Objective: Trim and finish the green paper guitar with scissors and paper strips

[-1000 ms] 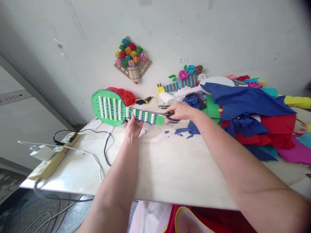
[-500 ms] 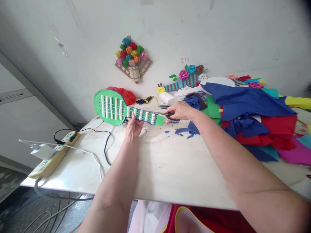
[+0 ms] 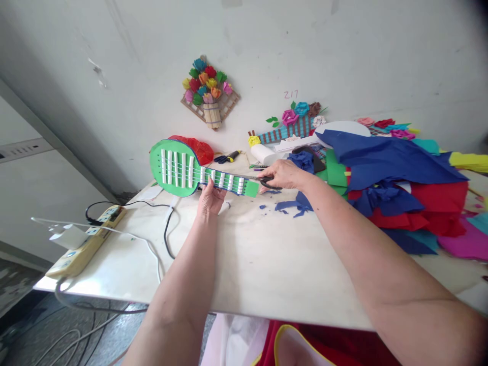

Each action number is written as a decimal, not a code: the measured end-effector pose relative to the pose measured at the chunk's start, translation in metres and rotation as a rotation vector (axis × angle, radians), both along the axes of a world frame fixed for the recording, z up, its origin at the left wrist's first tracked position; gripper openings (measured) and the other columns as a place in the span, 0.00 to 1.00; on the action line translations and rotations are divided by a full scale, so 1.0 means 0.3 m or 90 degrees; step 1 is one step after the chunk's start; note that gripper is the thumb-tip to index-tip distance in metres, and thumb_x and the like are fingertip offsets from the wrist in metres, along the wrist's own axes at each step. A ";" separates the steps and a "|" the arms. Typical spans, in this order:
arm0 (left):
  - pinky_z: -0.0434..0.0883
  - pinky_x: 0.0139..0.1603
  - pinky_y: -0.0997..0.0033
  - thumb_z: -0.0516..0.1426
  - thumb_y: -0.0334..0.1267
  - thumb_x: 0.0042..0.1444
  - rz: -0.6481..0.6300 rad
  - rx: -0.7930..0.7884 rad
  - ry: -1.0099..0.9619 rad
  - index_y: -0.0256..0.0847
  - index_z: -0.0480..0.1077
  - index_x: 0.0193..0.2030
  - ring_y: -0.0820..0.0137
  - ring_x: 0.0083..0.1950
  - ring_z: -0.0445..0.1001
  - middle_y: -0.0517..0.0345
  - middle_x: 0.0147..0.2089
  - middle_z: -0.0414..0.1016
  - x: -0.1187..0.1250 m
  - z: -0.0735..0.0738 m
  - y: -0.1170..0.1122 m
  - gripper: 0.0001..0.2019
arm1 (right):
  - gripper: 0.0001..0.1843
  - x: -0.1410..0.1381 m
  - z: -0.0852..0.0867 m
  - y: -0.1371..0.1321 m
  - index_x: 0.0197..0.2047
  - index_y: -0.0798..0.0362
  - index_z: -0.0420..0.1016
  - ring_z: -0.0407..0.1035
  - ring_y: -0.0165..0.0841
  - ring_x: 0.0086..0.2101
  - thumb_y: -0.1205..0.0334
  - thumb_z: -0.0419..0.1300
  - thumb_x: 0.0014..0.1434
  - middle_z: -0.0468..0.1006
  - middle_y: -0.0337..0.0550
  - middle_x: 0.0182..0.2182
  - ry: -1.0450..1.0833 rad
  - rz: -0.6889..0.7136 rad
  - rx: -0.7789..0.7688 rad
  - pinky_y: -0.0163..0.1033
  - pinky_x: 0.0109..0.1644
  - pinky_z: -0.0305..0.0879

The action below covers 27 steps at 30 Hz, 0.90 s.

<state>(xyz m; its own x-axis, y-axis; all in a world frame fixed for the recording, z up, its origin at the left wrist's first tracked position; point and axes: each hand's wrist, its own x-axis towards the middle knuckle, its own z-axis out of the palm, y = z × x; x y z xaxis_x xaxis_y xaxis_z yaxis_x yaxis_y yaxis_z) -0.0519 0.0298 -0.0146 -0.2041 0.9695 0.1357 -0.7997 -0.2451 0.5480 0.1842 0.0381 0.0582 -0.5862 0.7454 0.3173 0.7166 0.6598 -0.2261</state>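
The left hand (image 3: 211, 200) grasps the guitar (image 3: 195, 174), its neck (image 3: 235, 183) pointing rightward. The right hand (image 3: 286, 173) grips scissors (image 3: 271, 186) along the neck's far edge.

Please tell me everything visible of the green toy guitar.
The green toy guitar, seemingly paper or foam, has a rounded body, neck and blue edging. White bars cross its face; strings run lengthwise. The left hand holds the neck, pointing right, over the table; scissors in the right hand lie along the neck's upper edge, contact unclear.
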 end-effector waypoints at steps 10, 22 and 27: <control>0.70 0.45 0.71 0.52 0.31 0.57 0.001 -0.003 0.002 0.42 0.67 0.47 0.75 0.35 0.75 0.57 0.37 0.77 0.005 0.005 -0.002 0.12 | 0.24 -0.005 0.004 -0.006 0.44 0.42 0.76 0.65 0.29 0.27 0.46 0.61 0.42 0.78 0.36 0.29 -0.021 -0.014 -0.012 0.33 0.28 0.50; 0.70 0.43 0.72 0.50 0.29 0.58 -0.002 -0.008 -0.003 0.42 0.69 0.43 0.77 0.33 0.74 0.60 0.36 0.76 0.008 0.005 -0.004 0.10 | 0.25 -0.003 -0.007 0.007 0.42 0.45 0.77 0.62 0.27 0.25 0.45 0.62 0.40 0.75 0.35 0.24 0.020 0.011 -0.042 0.32 0.27 0.49; 0.70 0.44 0.71 0.50 0.29 0.58 -0.003 -0.010 -0.010 0.41 0.69 0.42 0.76 0.34 0.74 0.60 0.35 0.76 0.008 0.005 -0.004 0.10 | 0.26 -0.004 -0.015 0.014 0.43 0.46 0.77 0.59 0.25 0.24 0.45 0.61 0.40 0.72 0.33 0.23 0.044 0.049 -0.118 0.32 0.27 0.48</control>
<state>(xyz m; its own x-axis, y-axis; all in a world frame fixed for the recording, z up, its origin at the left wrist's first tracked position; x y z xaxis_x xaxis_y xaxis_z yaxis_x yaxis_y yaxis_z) -0.0495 0.0285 -0.0130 -0.2022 0.9722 0.1179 -0.8089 -0.2337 0.5395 0.1829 0.0422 0.0537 -0.6254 0.7486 0.2201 0.6439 0.6544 -0.3963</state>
